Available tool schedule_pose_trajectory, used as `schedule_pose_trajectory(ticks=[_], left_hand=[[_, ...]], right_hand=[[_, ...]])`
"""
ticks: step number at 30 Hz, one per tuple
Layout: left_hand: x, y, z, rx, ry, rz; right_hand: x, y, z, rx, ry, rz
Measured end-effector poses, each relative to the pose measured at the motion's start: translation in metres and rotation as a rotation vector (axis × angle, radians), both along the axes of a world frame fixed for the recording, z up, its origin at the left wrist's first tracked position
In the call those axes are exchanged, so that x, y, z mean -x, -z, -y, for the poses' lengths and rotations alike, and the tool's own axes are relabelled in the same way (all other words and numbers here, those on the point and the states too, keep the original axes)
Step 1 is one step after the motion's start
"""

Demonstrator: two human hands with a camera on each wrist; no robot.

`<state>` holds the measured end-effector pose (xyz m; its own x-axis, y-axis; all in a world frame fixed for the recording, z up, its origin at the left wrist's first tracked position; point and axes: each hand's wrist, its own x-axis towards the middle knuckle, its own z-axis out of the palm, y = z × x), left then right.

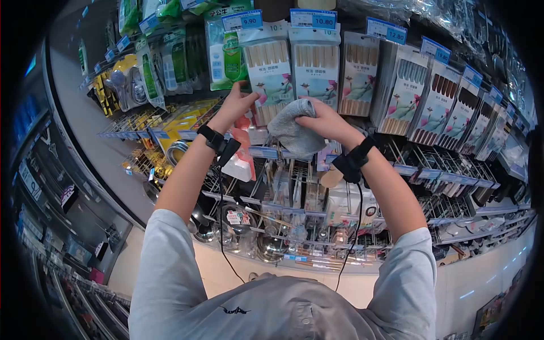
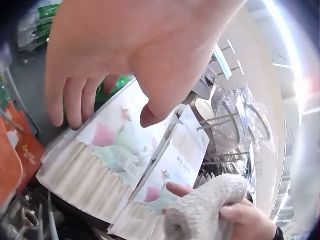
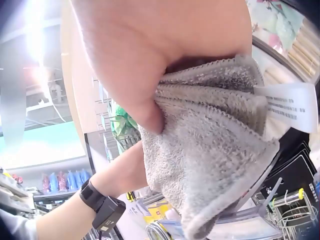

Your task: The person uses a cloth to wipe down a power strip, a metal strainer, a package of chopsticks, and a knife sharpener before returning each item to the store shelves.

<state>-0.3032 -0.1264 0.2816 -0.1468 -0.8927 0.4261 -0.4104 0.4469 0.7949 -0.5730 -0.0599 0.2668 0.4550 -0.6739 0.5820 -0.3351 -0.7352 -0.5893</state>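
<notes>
My right hand (image 1: 326,120) grips a folded grey cleaning cloth (image 3: 210,130), with the thumb over its front. The cloth has stitched edges and a white label (image 3: 290,107). My left hand (image 1: 235,107) is at the left side of a hanging pack of chopsticks (image 1: 269,73), pale sticks behind a printed card. In the left wrist view its fingers (image 2: 72,102) reach down by the pack's left edge, and the thumb lies apart over the card. A second chopstick pack (image 1: 316,65) hangs to the right, behind the cloth.
More chopstick packs (image 1: 405,90) hang to the right under blue price tags (image 1: 386,31). Green-packaged goods (image 1: 226,56) hang at the left. Below are wire hooks, a shelf rail (image 1: 263,152), ladles and other metal kitchenware (image 1: 272,246). A grey panel (image 1: 85,124) borders the left.
</notes>
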Motion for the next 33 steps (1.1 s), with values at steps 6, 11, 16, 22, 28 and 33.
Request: schedule_pose_trajectory(ticks=[6, 11, 16, 22, 28, 33], left_hand=[[0.011, -0.003, -0.001, -0.071, 0.129, -0.081], [0.011, -0.008, -0.015, -0.05, 0.216, -0.139], [0.001, -0.006, -0.021, -0.056, 0.26, -0.232], [0.0, -0.005, -0.012, -0.074, 0.244, -0.203], [-0.033, -0.001, -0.014, 0.024, 0.138, -0.101], [-0.071, -0.04, -0.07, -0.001, 0.171, -0.103]], right_hand=[[-0.013, 0.023, 0.033, 0.021, 0.113, -0.074], [-0.013, 0.032, 0.031, -0.07, 0.043, 0.056], [-0.016, 0.026, -0.001, -0.086, 0.015, 0.15], [-0.013, 0.038, 0.013, -0.028, 0.008, 0.147], [0.027, 0.018, -0.043, -0.105, 0.017, 0.107], [0.064, -0.01, -0.098, -0.137, 0.114, 0.193]])
